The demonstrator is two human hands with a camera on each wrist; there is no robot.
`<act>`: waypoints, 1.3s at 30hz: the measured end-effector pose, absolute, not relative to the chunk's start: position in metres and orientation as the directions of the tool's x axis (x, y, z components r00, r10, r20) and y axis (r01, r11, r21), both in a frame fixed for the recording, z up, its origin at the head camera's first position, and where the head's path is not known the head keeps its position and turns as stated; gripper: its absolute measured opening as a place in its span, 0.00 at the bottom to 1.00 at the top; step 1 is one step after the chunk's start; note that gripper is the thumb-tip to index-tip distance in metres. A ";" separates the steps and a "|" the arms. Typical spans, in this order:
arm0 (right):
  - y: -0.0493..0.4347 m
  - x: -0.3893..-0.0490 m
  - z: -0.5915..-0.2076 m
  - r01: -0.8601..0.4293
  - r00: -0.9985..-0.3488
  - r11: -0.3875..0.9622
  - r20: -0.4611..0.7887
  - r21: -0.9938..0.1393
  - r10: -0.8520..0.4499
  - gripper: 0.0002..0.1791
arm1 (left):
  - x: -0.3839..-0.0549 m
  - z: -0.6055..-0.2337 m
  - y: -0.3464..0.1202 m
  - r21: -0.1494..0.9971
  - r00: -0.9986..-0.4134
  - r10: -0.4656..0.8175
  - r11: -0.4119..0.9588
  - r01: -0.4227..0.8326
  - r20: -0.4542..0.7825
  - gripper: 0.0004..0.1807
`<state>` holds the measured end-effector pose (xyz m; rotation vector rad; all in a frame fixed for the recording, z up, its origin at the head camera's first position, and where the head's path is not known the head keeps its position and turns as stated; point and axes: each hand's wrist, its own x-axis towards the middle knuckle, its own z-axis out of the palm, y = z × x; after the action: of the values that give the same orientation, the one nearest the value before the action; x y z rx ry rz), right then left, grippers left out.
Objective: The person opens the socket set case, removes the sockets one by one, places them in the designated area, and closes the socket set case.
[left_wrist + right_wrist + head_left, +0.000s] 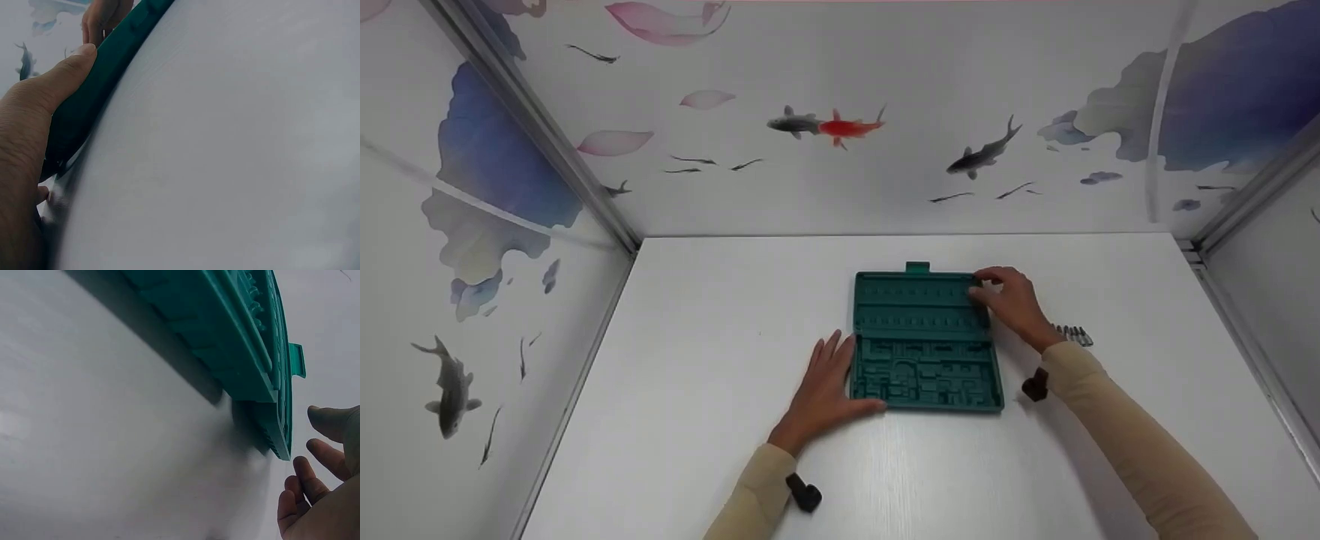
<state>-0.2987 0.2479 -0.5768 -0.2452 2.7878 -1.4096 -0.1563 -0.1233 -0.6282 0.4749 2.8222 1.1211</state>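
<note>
An empty green plastic case (922, 371) lies opened out on the white table, its molded tray nearer me and its lid (915, 296) toward the back. My left hand (829, 390) lies against the tray's near left corner, fingers spread along the left side. The thumb (79, 64) rests on the front edge in the left wrist view. At the lid's far right corner is my right hand (1011, 300). In the right wrist view its fingers (306, 481) are loosely bent and apart from the case, with nothing between them.
Several small metal pieces (1072, 334) lie right of the case, partly hidden by the right wrist. A latch tab (917, 267) sticks out from the lid's far edge. Printed panels (840, 187) stand behind the table and at both sides.
</note>
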 end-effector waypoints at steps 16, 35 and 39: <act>0.252 -0.309 -0.580 -0.028 -0.992 0.590 -0.050 -0.807 -0.115 0.31 | -0.159 -0.625 -0.116 0.645 -0.946 0.322 0.714 0.273 0.044 0.70; 0.249 -0.305 -0.549 -0.105 -0.993 0.572 0.056 -0.814 -0.102 0.25 | -0.159 -0.629 -0.122 0.653 -0.944 0.326 0.703 0.281 0.056 0.70; 0.249 -0.297 -0.540 -0.137 -0.990 0.565 0.092 -0.814 -0.109 0.25 | -0.158 -0.630 -0.123 0.658 -0.946 0.320 0.701 0.276 0.056 0.70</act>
<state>-0.2970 0.2490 -0.5400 -0.2206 2.8065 -1.4634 -0.1577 -0.1230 -0.6295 0.4981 2.8387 1.0822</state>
